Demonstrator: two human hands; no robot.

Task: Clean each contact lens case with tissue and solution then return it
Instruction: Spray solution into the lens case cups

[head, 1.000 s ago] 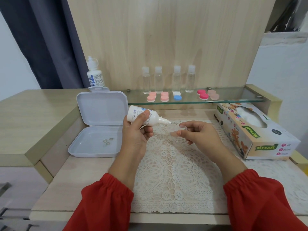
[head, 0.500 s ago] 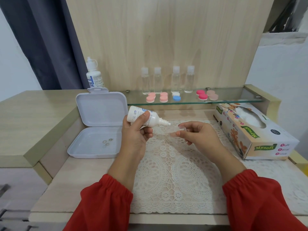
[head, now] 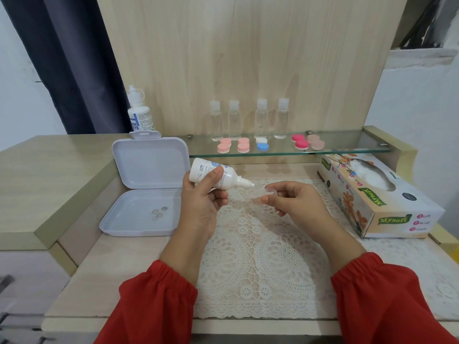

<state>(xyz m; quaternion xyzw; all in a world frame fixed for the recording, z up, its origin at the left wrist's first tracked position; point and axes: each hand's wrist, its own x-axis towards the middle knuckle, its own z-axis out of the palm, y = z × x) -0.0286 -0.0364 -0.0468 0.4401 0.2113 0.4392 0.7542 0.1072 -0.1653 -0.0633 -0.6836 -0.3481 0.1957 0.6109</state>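
Nearest the camera, 2 red sleeves (head: 154, 306) reach over a lace mat (head: 260, 256). The step in hand looks like wetting the clear case with solution. To do it well, I would keep the nozzle just above the open well without touching it, tilt the bottle only a little more, squeeze gently for a few drops, and hold the case level over the mat so nothing spills.

The left hand (head: 201, 207) is wrapped round the bottle (head: 216, 175), thumb across its label, the bottle lying almost sideways with its tip pointing right. The right hand (head: 295, 204) pinches the clear case (head: 264, 194) between thumb and curled fingers, just beside the nozzle tip; whether tip and case touch I cannot tell, and no drop shows.

To the left an open white box (head: 146, 184) holds 3 small pale bits, too small to name. To the right lies a tissue box (head: 372, 194), with no tissue pulled yet.

Farther back, a glass shelf (head: 347, 145) carries 5 coloured cases (head: 243, 145) and 4 clear bottles (head: 248, 120) behind them, and a second solution bottle (head: 139, 112) stands on the left ledge.
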